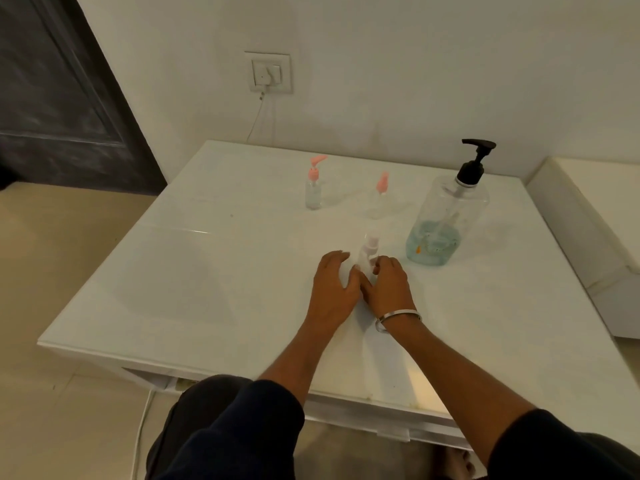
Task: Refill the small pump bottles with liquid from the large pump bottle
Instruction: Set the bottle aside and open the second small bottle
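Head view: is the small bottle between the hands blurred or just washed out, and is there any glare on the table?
Head view: the white-pump bottle is soft and low-contrast against the white table, its outline hard to trace; a thin glare streak lies left of the left hand; straight edges bow from the wide-angle lens.

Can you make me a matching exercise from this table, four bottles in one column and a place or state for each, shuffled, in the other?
Column one:
1. large pump bottle
2. far-left small bottle
3. middle small bottle
4. white-topped small bottle

Column two:
A. between the left hand and right hand
B. black pump, blue liquid low inside
C. pink pump, standing alone nearest the wall socket
D. pink pump, just left of the large bottle

Pairs: 1-B, 2-C, 3-D, 4-A
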